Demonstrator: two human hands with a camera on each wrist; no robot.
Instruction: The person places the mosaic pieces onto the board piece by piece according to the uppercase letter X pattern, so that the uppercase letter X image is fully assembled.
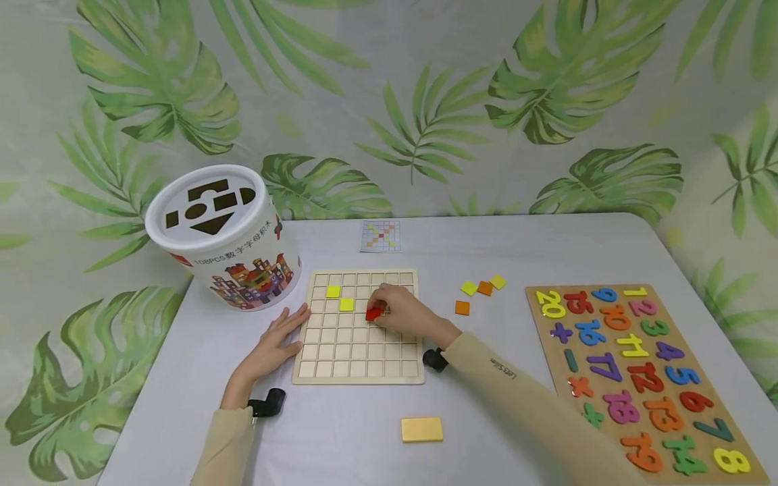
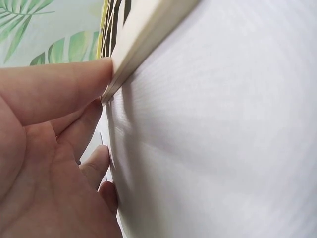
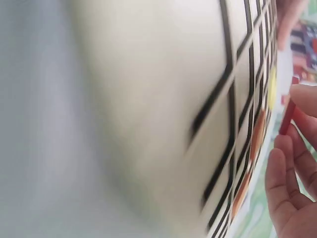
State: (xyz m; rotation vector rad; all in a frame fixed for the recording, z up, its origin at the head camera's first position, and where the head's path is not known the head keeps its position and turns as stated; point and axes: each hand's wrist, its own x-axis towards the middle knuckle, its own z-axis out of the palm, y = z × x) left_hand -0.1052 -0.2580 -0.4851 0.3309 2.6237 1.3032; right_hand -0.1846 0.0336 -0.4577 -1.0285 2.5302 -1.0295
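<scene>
A wooden grid board (image 1: 342, 351) lies on the table. Two yellow square tiles, the upper-left one (image 1: 333, 291) and its diagonal neighbour (image 1: 346, 305), sit in its cells. My right hand (image 1: 406, 312) pinches a red square tile (image 1: 373, 314) over the board's upper middle. In the right wrist view the red tile (image 3: 288, 116) is held on edge between thumb and fingers, close over the grid. Two orange tiles (image 3: 257, 135) show on the board there, hidden behind the hand from the head. My left hand (image 1: 267, 349) has its fingers extended, fingertips touching the board's left edge (image 2: 148, 34).
Loose yellow tiles (image 1: 469, 288) and orange tiles (image 1: 462, 308) lie right of the board. A pattern card (image 1: 372, 246) lies behind it. Around stand a white block bucket (image 1: 243, 236), a number puzzle board (image 1: 550, 337) and a yellow rectangular block (image 1: 422, 430).
</scene>
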